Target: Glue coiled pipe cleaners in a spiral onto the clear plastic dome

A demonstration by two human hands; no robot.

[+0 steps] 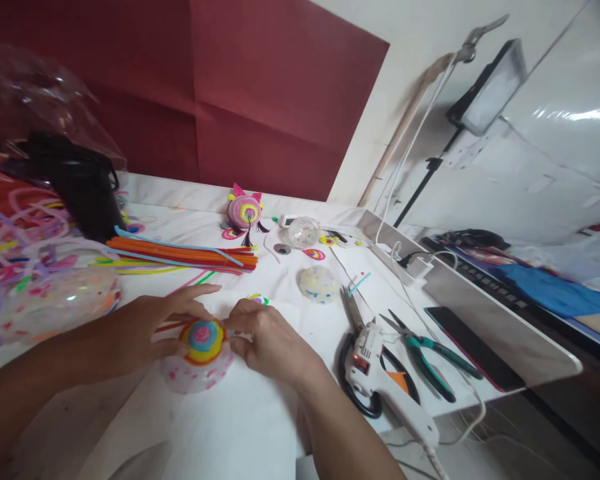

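- The left hand (183, 320), half open, touched the coil (203, 339) on the dome (200, 377).
- The right hand (266, 337) was at its right edge, grip unclear.
- The glue gun (375, 373) lay right.

Disc (203, 338): concentric pink, blue, yellow, orange rings; pliers (425, 360) green-handled.

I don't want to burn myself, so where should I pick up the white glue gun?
Take the glue gun by its handle, coming from the table's near side. The handle slants toward that edge, while the nozzle points away; a light glows orange, so the tip may be hot. Mind the cord at the handle's end and the scissors' black loops close by.
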